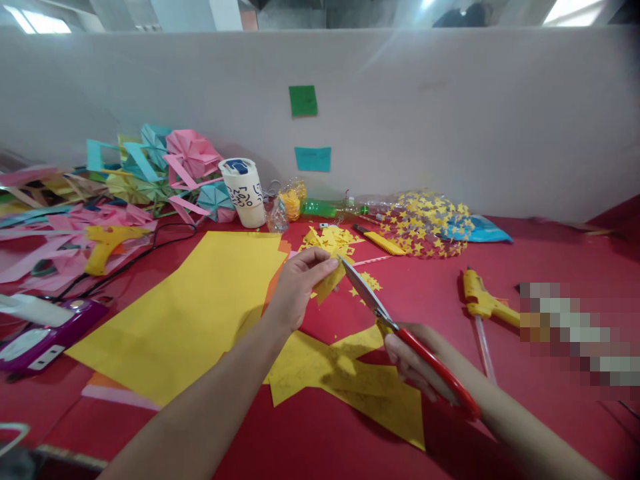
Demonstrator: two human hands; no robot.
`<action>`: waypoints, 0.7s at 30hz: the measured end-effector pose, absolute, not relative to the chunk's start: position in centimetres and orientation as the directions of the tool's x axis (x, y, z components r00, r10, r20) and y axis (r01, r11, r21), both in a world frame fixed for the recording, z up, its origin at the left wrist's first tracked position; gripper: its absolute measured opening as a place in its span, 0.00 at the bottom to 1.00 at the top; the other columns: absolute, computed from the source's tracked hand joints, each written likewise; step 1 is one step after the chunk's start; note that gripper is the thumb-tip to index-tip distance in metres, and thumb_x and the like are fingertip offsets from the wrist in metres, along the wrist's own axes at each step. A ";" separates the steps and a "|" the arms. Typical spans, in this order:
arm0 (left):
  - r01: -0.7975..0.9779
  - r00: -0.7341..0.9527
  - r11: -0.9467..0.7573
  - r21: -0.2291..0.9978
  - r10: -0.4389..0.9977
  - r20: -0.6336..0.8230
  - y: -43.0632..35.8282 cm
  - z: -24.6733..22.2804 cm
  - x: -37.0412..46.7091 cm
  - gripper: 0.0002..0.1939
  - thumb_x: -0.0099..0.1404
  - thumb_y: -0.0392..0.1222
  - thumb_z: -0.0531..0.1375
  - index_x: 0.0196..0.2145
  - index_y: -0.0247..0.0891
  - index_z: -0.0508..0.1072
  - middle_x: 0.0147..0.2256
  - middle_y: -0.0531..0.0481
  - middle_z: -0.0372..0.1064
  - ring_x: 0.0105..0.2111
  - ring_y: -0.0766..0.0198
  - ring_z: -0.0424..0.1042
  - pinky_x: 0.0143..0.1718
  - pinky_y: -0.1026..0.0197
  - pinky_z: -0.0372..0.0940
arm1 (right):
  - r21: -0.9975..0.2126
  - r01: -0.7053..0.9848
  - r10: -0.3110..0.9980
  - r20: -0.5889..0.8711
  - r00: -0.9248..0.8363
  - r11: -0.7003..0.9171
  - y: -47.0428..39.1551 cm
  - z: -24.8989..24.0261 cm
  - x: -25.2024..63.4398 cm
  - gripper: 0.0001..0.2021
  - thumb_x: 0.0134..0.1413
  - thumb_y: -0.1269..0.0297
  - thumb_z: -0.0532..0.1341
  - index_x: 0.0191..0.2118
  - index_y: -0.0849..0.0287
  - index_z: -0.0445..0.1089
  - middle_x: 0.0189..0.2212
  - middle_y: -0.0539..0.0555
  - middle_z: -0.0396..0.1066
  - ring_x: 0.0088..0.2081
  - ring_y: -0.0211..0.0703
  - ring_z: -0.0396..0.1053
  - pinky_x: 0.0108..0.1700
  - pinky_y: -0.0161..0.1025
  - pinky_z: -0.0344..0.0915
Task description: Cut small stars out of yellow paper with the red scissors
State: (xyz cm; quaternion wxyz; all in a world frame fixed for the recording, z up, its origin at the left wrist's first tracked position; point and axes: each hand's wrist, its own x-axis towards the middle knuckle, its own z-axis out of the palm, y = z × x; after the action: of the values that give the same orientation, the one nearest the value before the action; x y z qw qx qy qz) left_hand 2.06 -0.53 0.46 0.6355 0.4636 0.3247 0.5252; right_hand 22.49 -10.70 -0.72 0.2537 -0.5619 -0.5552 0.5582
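My left hand (pixel 303 283) pinches a small piece of yellow paper (pixel 329 283) between thumb and fingers, above the red tabletop. In my right hand (pixel 417 357) is a pair of scissors (pixel 385 317) with red handles; its blade tips touch or nearly touch the right edge of that piece. The blades look close together. Beneath both hands lie larger cut sheets of yellow paper (pixel 345 373) with faint markings. A small heap of yellow paper stars (pixel 367 285) rests just behind the scissors, and yellow paper scraps (pixel 333 239) are piled farther back.
A big yellow sheet (pixel 210 313) covers the left-centre. Glue guns lie left (pixel 103 248) and right (pixel 483 297). A white cup (pixel 243 193), a green bottle (pixel 323 208), a yellow cutter knife (pixel 383 241) and a star-covered clear bottle (pixel 425 223) stand or lie toward the back wall.
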 end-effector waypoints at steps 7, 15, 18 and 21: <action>-0.316 0.237 -0.003 0.949 0.968 0.082 -0.5 0.5 1.9 0.09 0.54 0.42 0.69 0.27 0.38 0.73 0.22 0.56 0.67 0.21 0.72 0.64 0.24 0.69 0.62 | -0.917 0.373 0.906 -0.274 -0.323 -0.145 -10.5 -0.9 22.8 0.28 0.57 0.34 0.53 0.27 0.57 0.59 0.16 0.43 0.56 0.15 0.29 0.50 0.16 0.29 0.46; -0.311 0.251 -0.010 0.950 0.964 0.092 -0.6 0.4 1.9 0.09 0.54 0.42 0.69 0.27 0.38 0.74 0.22 0.56 0.66 0.22 0.73 0.64 0.24 0.69 0.61 | -0.915 0.367 0.911 -0.287 -0.295 -0.169 -10.7 -0.8 22.6 0.30 0.55 0.31 0.52 0.25 0.56 0.56 0.15 0.43 0.56 0.15 0.29 0.50 0.17 0.31 0.43; -0.291 0.242 -0.015 0.957 0.966 0.089 -0.6 0.4 1.9 0.09 0.55 0.43 0.69 0.27 0.38 0.74 0.22 0.56 0.66 0.21 0.72 0.63 0.24 0.68 0.60 | -0.917 0.354 0.908 -0.295 -0.299 -0.181 -10.7 -0.8 22.5 0.30 0.55 0.30 0.51 0.24 0.56 0.54 0.14 0.43 0.54 0.14 0.29 0.49 0.17 0.31 0.42; -0.288 0.229 -0.025 0.957 0.969 0.094 -0.6 0.3 1.9 0.09 0.54 0.43 0.69 0.27 0.38 0.74 0.22 0.56 0.66 0.21 0.72 0.63 0.24 0.68 0.60 | -0.915 0.350 0.904 -0.312 -0.292 -0.203 -10.8 -0.7 22.4 0.31 0.53 0.28 0.51 0.24 0.55 0.53 0.13 0.42 0.52 0.14 0.29 0.49 0.17 0.32 0.41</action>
State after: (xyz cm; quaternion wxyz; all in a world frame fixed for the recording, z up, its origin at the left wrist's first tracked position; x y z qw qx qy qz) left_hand 1.94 -0.63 0.35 0.6076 0.4953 0.3439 0.5169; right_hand 22.36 -10.76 -0.67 0.2493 -0.5404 -0.5802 0.5561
